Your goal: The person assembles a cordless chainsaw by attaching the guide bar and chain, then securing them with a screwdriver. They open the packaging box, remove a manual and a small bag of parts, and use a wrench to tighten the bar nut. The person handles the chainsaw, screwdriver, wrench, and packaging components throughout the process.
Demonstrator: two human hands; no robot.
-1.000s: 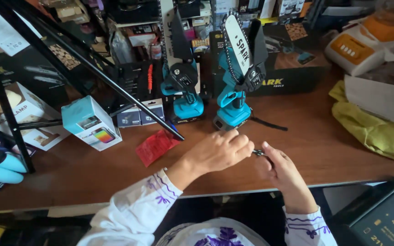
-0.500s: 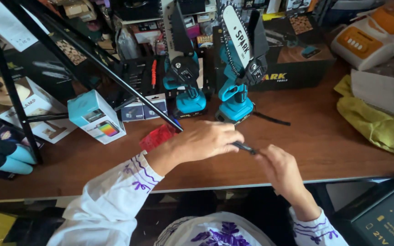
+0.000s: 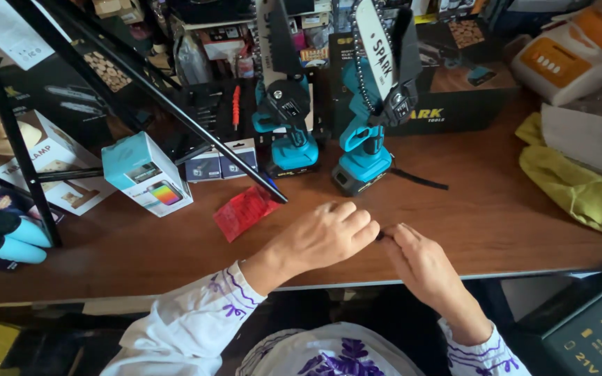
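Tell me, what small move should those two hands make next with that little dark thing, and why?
Probably lift the small dark part slightly off the wooden table to see it better. The left hand and right hand meet over it at the table's front edge, fingertips pinching it between them, and the fingers hide most of it. What it is cannot be told. The blue mini chainsaw stands untouched behind.

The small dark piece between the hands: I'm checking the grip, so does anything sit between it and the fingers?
Nothing visible does. The left hand and right hand meet fingertip to fingertip on the small dark piece just above the wooden table.
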